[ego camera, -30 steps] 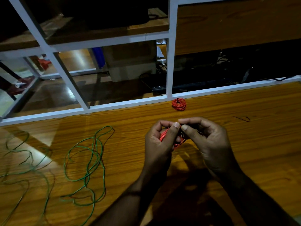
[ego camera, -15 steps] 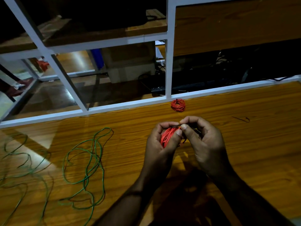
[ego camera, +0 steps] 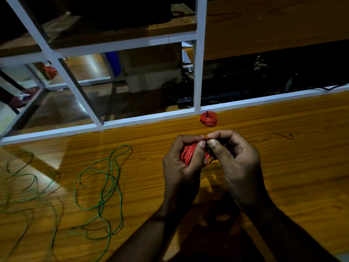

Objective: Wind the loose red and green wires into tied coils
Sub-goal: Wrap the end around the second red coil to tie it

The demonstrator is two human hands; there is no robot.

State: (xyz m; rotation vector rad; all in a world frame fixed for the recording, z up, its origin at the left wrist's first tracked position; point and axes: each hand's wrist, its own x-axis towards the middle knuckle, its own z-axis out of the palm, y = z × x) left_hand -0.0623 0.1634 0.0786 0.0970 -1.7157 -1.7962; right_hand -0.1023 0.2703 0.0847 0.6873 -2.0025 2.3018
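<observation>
Two hands work above a wide wooden table (ego camera: 283, 176), the largest thing we see; past its far edge runs a white frame (ego camera: 198, 72) of bars with wooden shelves and dark clutter behind it, too dim for us to make out. On the left half of the table lies the loose green wire (ego camera: 105, 188), spread in open, overlapping loops; a second green tangle (ego camera: 22, 191) trails off toward the left edge, and we cannot tell whether the two join. Our left hand (ego camera: 181, 167) is curled shut around a red bundle (ego camera: 190, 154), its thumb laid across the strands; our right hand (ego camera: 236, 163) is just beside it, thumb and forefinger pinched together on something at the bundle's top, where a short red tip shows; thumb touches thumb, and both hands are held above the table, right of centre. Beyond them, near the frame's lower bar, rests a small red coil (ego camera: 208, 119), wound tight with a dark tie at its top; well to the right lies a thin dark tie (ego camera: 284, 135), alone on the wood.
</observation>
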